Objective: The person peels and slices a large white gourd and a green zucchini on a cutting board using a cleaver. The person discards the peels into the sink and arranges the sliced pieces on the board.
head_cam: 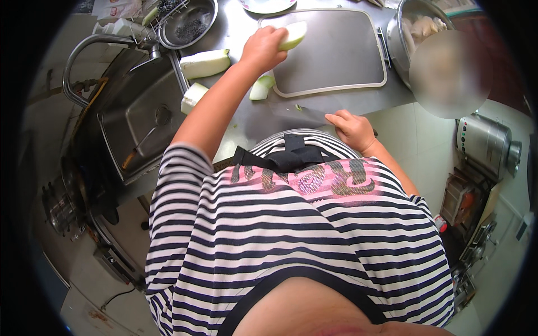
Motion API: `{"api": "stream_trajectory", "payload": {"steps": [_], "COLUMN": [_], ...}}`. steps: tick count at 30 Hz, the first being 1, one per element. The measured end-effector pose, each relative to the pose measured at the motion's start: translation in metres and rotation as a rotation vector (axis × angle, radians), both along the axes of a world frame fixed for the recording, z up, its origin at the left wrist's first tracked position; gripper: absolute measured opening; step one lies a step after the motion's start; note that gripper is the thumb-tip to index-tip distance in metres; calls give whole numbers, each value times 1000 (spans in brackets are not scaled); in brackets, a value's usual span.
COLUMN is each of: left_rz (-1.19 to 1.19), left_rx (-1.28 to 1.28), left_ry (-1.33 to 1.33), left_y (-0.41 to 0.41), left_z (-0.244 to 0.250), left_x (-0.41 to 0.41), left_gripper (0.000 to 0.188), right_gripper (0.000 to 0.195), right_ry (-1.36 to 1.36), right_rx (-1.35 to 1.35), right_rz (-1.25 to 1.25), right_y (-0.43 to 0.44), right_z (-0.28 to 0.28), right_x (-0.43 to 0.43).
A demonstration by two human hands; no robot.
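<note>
My left hand (265,47) grips a chunk of pale, peeled gourd (296,34) with some green on its underside. It is raised over the left part of a metal cutting board (328,52) with a light rim. Low in front of my waist, my right hand (352,129) is closed on the handle of a kitchen knife (304,115); its broad grey blade points left and blends into the steel counter. A green scrap (298,107) lies at the blade. A smaller gourd piece (261,87) rests by the board's lower left corner, partly hidden by nothing.
Left of my forearm lie a long gourd piece (206,64) and a shorter one (193,97). Beyond are a sink (130,113) with a curved faucet (69,63) and a metal bowl (189,25). At right, a metal basin (397,46) holds raw poultry; a blurred patch covers part.
</note>
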State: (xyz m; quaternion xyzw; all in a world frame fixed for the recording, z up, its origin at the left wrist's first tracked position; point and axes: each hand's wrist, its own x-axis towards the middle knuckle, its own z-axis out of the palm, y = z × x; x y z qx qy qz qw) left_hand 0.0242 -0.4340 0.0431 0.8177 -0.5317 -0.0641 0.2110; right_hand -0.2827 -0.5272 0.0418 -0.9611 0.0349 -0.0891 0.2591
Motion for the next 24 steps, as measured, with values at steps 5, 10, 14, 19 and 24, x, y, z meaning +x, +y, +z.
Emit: {"api": "stream_trajectory", "payload": {"steps": [5,10,14,19,24], "left_rz": [-108,-71,0,-179,-296], "left_rx": [154,-77,-98,23,89], "left_ry": [-90,153,143,437,606], "left_y": [-34,-4,49,97,116], "left_z": [-24,-15,3,3,-16], "left_x": [-15,2,2,-42,-59], "left_gripper": [39,28,18,22,24], "right_gripper": [30,30,32,30,28], "right_ry": [-26,-25,-17,19,7], "right_rx": [-68,-103,-127,-185,-250], "right_rz": [50,95,148,263,345], "right_y": [2,-6,-8,-7,2], "right_z": [-4,-4,-7,-7,2], "right_x": [13,28,40,56,72]}}
